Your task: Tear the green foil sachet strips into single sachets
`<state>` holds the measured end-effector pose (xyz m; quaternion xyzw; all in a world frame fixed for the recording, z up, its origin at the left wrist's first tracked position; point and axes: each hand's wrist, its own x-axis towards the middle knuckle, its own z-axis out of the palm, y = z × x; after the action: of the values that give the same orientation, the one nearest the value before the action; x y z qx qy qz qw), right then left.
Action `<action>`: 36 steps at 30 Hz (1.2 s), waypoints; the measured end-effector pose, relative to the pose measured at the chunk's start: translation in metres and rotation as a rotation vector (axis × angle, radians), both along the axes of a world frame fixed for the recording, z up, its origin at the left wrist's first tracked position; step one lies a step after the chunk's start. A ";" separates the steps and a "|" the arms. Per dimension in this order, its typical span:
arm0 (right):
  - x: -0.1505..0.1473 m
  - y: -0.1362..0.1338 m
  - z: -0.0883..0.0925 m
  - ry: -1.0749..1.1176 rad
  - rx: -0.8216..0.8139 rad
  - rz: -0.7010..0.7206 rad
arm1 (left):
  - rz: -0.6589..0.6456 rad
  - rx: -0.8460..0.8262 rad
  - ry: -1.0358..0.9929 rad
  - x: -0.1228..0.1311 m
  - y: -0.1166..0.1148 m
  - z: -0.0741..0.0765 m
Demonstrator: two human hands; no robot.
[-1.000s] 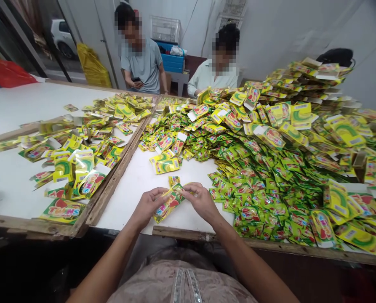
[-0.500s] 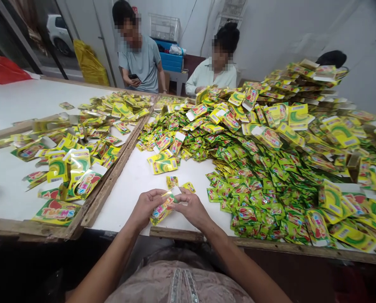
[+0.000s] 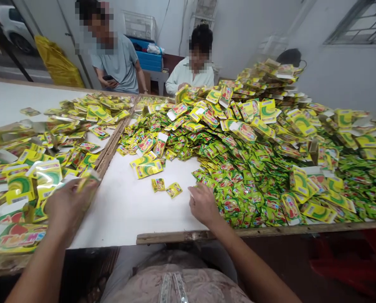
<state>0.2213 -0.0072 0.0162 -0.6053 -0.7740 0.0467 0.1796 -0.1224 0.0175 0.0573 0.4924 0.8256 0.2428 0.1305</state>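
My left hand [image 3: 63, 206] is over the wooden divider at the left, its fingers closed on a small yellow-green cardboard box [image 3: 88, 185]. Both hand and box are smeared by motion. My right hand [image 3: 203, 204] is at the left edge of a heap of green sachets [image 3: 238, 202]. Its fingers are curled in, and whatever they hold, if anything, is hidden. Two yellow sachets, one [image 3: 158, 185] beside the other [image 3: 174, 190], lie on the white table [image 3: 121, 206] between my hands. Behind them rest two yellow boxes [image 3: 148, 168].
Boxes [image 3: 20, 185] lie piled left of the wooden divider [image 3: 107, 155]. More boxes [image 3: 270, 111] are heaped over the sachets at the right and back. Across the table are two people, one [image 3: 118, 59] with a phone, the other [image 3: 190, 75] behind the heap. A wooden strip [image 3: 172, 236] edges the table.
My hands have parted. The left has carried the box leftward to the divider; the right has let go of it and moved to the sachet heap. The camera view has turned right.
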 end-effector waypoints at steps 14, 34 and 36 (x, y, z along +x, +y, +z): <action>0.012 0.012 -0.032 0.314 0.004 -0.102 | -0.680 0.002 0.226 0.191 0.035 -0.043; -0.030 0.024 -0.018 0.830 -0.468 0.013 | -0.581 -0.184 -1.246 0.151 0.013 -0.060; -0.032 0.025 -0.021 0.839 -0.456 -0.002 | -0.550 -0.190 -1.307 0.150 0.010 -0.060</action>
<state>0.1892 0.0179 -0.0047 -0.5590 -0.6039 0.4556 0.3394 0.0277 0.0278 -0.0027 0.4231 0.4420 0.3735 0.6972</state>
